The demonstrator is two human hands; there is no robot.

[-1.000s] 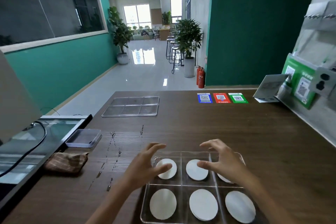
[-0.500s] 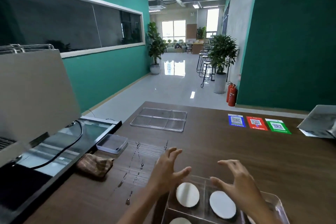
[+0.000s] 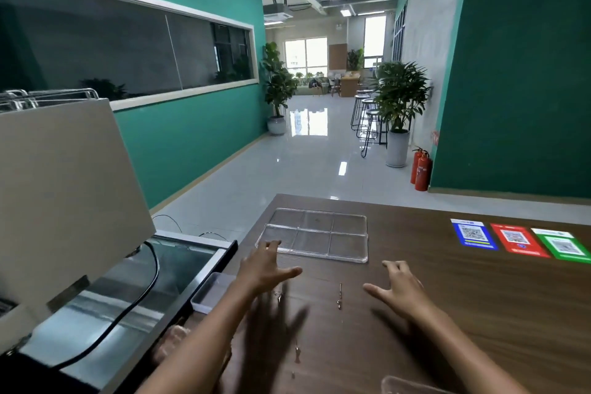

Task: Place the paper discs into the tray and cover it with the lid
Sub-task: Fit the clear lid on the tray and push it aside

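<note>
The clear plastic lid [image 3: 315, 238], ribbed into six panels, lies flat on the brown table [image 3: 479, 313] near its far edge. My left hand [image 3: 265, 267] hovers with fingers spread, its fingertips just short of the lid's near left corner. My right hand [image 3: 398, 286] is also spread and empty, a little nearer than the lid's right end. Only a clear corner of the tray [image 3: 403, 385] shows at the bottom edge; the paper discs are out of view.
A small clear box [image 3: 212, 293] sits at the table's left edge beside a steel counter [image 3: 128, 294] with a black cable and a white machine [image 3: 64, 189]. Water drops [image 3: 339, 296] streak the tabletop. Blue, red and green QR stickers [image 3: 518, 238] lie at the right.
Both hands have left the tray and reached forward across the table toward the lid. The camera has tilted up, so the tray and its discs have dropped out of view.
</note>
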